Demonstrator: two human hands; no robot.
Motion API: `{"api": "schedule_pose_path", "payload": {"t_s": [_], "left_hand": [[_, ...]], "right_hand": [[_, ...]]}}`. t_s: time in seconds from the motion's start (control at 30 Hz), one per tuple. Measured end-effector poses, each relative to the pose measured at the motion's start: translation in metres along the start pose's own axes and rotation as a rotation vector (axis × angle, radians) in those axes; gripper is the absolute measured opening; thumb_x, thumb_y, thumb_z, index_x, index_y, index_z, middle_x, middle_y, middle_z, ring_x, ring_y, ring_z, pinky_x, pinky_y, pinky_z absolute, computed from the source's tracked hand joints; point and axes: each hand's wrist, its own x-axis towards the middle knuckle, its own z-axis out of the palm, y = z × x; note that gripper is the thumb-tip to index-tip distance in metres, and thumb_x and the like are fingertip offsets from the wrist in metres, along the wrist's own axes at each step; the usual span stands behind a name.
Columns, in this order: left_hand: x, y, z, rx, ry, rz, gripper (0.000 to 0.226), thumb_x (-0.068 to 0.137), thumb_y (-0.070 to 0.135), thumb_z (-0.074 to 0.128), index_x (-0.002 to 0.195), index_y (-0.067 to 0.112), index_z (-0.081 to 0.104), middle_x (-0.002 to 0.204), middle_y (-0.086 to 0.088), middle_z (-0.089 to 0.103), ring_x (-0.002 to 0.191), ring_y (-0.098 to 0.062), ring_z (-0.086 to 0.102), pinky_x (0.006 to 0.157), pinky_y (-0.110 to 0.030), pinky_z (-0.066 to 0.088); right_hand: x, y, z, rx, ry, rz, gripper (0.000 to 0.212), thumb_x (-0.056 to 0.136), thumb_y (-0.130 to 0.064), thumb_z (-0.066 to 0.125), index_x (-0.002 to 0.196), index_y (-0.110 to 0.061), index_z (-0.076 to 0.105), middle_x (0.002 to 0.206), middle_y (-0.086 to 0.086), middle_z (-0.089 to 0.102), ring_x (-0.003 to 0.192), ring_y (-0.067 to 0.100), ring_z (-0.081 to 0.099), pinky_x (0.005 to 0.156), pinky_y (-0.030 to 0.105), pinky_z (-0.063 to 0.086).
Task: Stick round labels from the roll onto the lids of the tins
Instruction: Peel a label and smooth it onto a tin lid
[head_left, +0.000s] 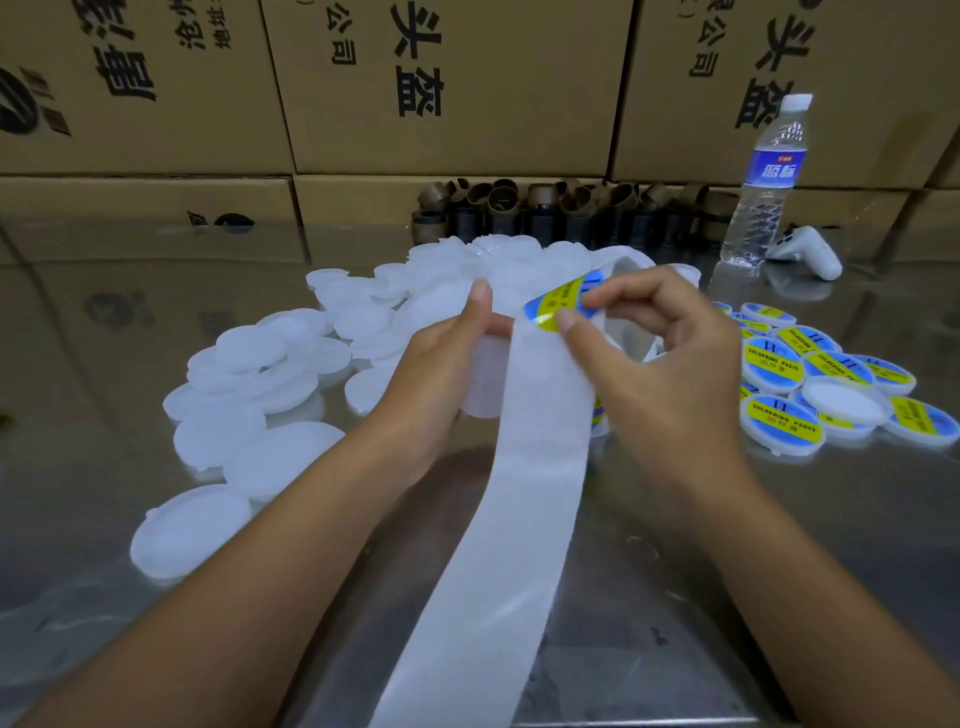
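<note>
Head view shows both of the person's bare hands raised over a reflective metal table (727, 571). The left hand (447, 358) grips a plain white lid (483, 389), fingers curled round it from the left, thumb pointing away from the camera along the edge of the backing strip (519, 493). That strip, white and bare of labels along its near length, runs from the bottom edge of the frame up between the two forearms and over the held lid, then curls back behind the right hand; how much of the roll remains there cannot be told. The right hand (670, 364) pinches a round blue-and-yellow label (556, 309) between thumb and forefinger at the top of the strip; the label is bent and partly lifted off the backing, not touching any lid. The other fingers of that hand are loosely curled. A heap of unlabelled white lids (291, 364) lies left of the hands and beyond them. A cluster of labelled lids (810, 374), printed "SOLDERING PASTE", lies to the right, with one lid among them showing a plain white face. At the far side of the table stand brown cardboard cores (545, 213), a clear water bottle (763, 187) and a white controller (810, 254), in front of stacked printed cartons (447, 78).
</note>
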Motion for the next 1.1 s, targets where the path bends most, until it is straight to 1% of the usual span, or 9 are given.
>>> {"api": "schedule_pose_path", "payload": {"t_s": [0.1, 0.2, 0.33, 0.43, 0.57, 0.67, 0.83, 1.0, 1.1], "left_hand": [[-0.004, 0.002, -0.002, -0.159, -0.093, 0.026, 0.041, 0.071, 0.058, 0.061, 0.08, 0.02, 0.076, 0.088, -0.005, 0.073, 0.081, -0.021, 0.069, 0.077, -0.032, 0.053], [-0.003, 0.001, -0.006, -0.108, -0.083, 0.071, 0.033, 0.061, 0.049, 0.07, 0.079, 0.021, 0.071, 0.084, 0.002, 0.072, 0.076, -0.014, 0.067, 0.067, -0.02, 0.051], [0.001, 0.001, -0.008, -0.027, -0.046, 0.076, 0.009, 0.08, 0.029, 0.07, 0.087, 0.023, 0.071, 0.081, 0.013, 0.071, 0.076, 0.001, 0.065, 0.067, -0.008, 0.045], [0.003, -0.002, -0.008, 0.028, 0.001, 0.08, 0.01, 0.086, 0.021, 0.068, 0.095, 0.024, 0.071, 0.09, 0.013, 0.07, 0.077, 0.006, 0.063, 0.065, -0.004, 0.044], [0.003, -0.005, -0.008, 0.073, -0.003, 0.109, 0.015, 0.087, 0.017, 0.068, 0.101, 0.022, 0.07, 0.099, 0.006, 0.069, 0.083, 0.002, 0.063, 0.07, -0.008, 0.046], [0.003, -0.006, -0.008, 0.094, -0.042, 0.157, 0.015, 0.088, 0.013, 0.066, 0.1, 0.023, 0.068, 0.094, 0.014, 0.068, 0.077, 0.013, 0.061, 0.064, -0.001, 0.04], [0.004, -0.007, -0.009, 0.154, -0.087, 0.199, 0.02, 0.09, 0.01, 0.064, 0.095, 0.029, 0.065, 0.095, 0.022, 0.064, 0.082, 0.019, 0.056, 0.074, 0.001, 0.038], [0.005, -0.008, -0.009, 0.204, -0.099, 0.194, 0.018, 0.091, 0.01, 0.062, 0.098, 0.026, 0.064, 0.099, 0.016, 0.063, 0.086, 0.012, 0.056, 0.072, 0.0, 0.038], [0.004, -0.008, -0.009, 0.212, -0.106, 0.181, 0.02, 0.092, 0.01, 0.061, 0.096, 0.029, 0.063, 0.101, 0.013, 0.063, 0.09, 0.006, 0.056, 0.074, -0.003, 0.04]], "right_hand": [[-0.006, 0.0, 0.004, -0.207, -0.098, -0.132, 0.017, 0.075, -0.015, 0.075, 0.076, -0.022, 0.06, 0.073, -0.021, 0.061, 0.079, 0.003, 0.06, 0.082, 0.034, 0.047], [-0.008, 0.004, 0.006, -0.345, -0.101, -0.242, 0.014, 0.077, -0.023, 0.071, 0.072, -0.017, 0.059, 0.069, -0.025, 0.051, 0.073, -0.003, 0.048, 0.085, 0.031, 0.037], [-0.008, 0.002, 0.005, -0.353, 0.014, -0.267, 0.023, 0.085, -0.029, 0.057, 0.067, -0.018, 0.047, 0.057, -0.016, 0.047, 0.065, 0.002, 0.046, 0.08, 0.028, 0.032], [-0.006, 0.001, 0.004, -0.375, 0.154, -0.311, 0.026, 0.084, -0.02, 0.064, 0.071, -0.02, 0.042, 0.052, -0.007, 0.037, 0.058, 0.014, 0.04, 0.068, 0.029, 0.03], [-0.004, 0.005, 0.004, -0.493, 0.127, -0.347, 0.018, 0.079, -0.023, 0.072, 0.084, -0.009, 0.063, 0.075, -0.006, 0.04, 0.074, 0.012, 0.039, 0.071, 0.03, 0.032], [-0.003, 0.009, 0.003, -0.55, 0.088, -0.319, 0.023, 0.078, -0.026, 0.073, 0.095, -0.011, 0.072, 0.089, -0.001, 0.04, 0.087, 0.017, 0.039, 0.073, 0.036, 0.037], [-0.001, 0.014, 0.0, -0.613, 0.042, -0.256, 0.021, 0.075, -0.021, 0.072, 0.095, -0.017, 0.073, 0.091, -0.001, 0.037, 0.088, 0.016, 0.035, 0.074, 0.039, 0.036], [-0.001, 0.016, -0.001, -0.71, -0.006, -0.225, 0.034, 0.075, -0.022, 0.076, 0.108, -0.019, 0.071, 0.102, 0.008, 0.049, 0.098, 0.023, 0.034, 0.081, 0.038, 0.033], [-0.001, 0.017, -0.001, -0.753, -0.059, -0.231, 0.029, 0.078, -0.023, 0.075, 0.107, -0.021, 0.072, 0.11, 0.011, 0.051, 0.103, 0.02, 0.028, 0.084, 0.035, 0.027]]}}
